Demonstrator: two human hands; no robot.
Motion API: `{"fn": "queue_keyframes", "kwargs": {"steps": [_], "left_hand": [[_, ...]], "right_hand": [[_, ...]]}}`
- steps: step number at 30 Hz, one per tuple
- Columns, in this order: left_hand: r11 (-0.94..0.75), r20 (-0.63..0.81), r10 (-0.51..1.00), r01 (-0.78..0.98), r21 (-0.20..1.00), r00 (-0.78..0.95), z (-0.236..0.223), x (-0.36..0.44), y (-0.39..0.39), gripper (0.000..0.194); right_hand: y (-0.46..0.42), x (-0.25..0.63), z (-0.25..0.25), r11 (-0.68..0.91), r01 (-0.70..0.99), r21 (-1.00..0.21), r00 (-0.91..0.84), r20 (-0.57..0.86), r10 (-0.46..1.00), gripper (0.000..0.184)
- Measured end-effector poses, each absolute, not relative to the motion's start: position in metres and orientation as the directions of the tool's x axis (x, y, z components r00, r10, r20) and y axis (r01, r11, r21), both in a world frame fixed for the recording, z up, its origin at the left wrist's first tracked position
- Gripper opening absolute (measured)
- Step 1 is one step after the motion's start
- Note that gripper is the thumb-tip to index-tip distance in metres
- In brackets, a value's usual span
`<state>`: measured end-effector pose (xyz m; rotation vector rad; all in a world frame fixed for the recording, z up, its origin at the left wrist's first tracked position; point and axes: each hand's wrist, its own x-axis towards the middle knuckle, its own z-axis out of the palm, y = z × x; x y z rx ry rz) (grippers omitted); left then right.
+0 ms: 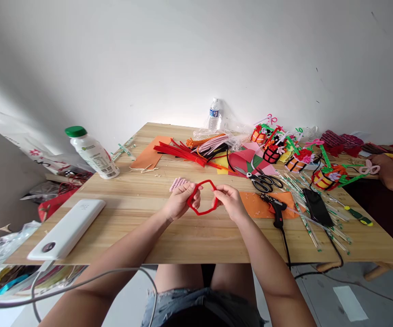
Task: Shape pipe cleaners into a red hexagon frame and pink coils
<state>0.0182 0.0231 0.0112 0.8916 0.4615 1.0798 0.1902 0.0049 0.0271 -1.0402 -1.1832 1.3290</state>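
Observation:
A red pipe cleaner, bent into an angular closed loop, is held up over the near middle of the table. My left hand pinches its left side, and my right hand pinches its right side. Just behind my left hand lies a small pink piece made of short coiled rows. Farther back sits a bundle of red pipe cleaners, beside lilac ones and orange ones.
Right of my hands lie black scissors, a glue gun on orange paper, wrapped straws, a phone and a screwdriver. Small decorated baskets stand behind. Left are a white bottle and a power bank. A co-worker's arm is at far right.

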Motion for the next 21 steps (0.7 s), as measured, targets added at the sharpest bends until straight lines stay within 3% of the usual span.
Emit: {"fn": "queue_keyframes", "kwargs": {"steps": [4, 9, 16, 21], "left_hand": [[0.141, 0.129, 0.890, -0.533, 0.834, 0.438, 0.012, 0.017, 0.021, 0.031], [0.201, 0.090, 0.866, -0.508, 0.837, 0.491, 0.015, 0.014, 0.023, 0.028], [0.168, 0.075, 0.892, -0.480, 0.861, 0.447, 0.011, 0.017, 0.023, 0.023], [0.178, 0.082, 0.886, -0.499, 0.848, 0.456, 0.012, 0.018, 0.023, 0.026]], "right_hand": [[0.007, 0.193, 0.022, 0.033, -0.107, -0.994, -0.112, 0.045, 0.993, 0.021], [0.008, 0.198, 0.023, 0.161, -0.066, -0.985, -0.092, 0.167, 0.982, 0.024], [0.009, 0.201, 0.030, 0.041, -0.336, -0.941, -0.212, 0.119, 0.970, 0.034], [0.010, 0.201, 0.029, 0.025, -0.323, -0.946, -0.209, 0.097, 0.973, 0.029]]}}
